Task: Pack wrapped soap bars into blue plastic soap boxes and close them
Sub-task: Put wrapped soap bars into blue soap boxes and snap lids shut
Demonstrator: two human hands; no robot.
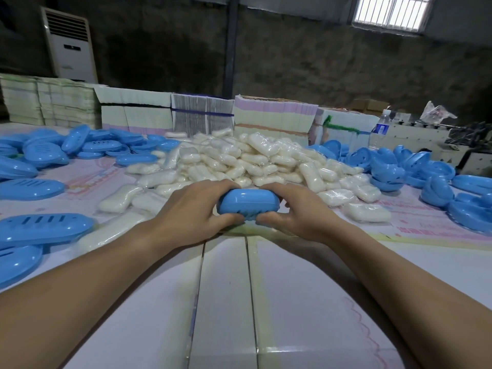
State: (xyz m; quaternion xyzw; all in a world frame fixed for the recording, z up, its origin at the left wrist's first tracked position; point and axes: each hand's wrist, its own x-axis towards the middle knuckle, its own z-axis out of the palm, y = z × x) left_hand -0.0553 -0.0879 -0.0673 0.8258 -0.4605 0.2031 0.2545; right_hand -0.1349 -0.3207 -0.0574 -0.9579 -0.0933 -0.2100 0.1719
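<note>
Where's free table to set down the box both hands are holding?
Bare near strip of the table, between the forearms, below the blue soap box held by left hand and right hand. Crowded: soap pile ahead, closed boxes left, open shells right.

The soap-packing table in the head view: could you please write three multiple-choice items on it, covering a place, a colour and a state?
1. Where is the pile of wrapped soap bars?
A. behind the held box
B. on the floor
C. inside a carton

2. What colour is the soap box?
A. red
B. blue
C. green

3. How is the box held?
A. left hand only
B. lying untouched
C. between both hands

Answers: 1 A, the pile lies beyond it; 2 B, its shell is blue; 3 C, the right hand grips its other end.
</note>
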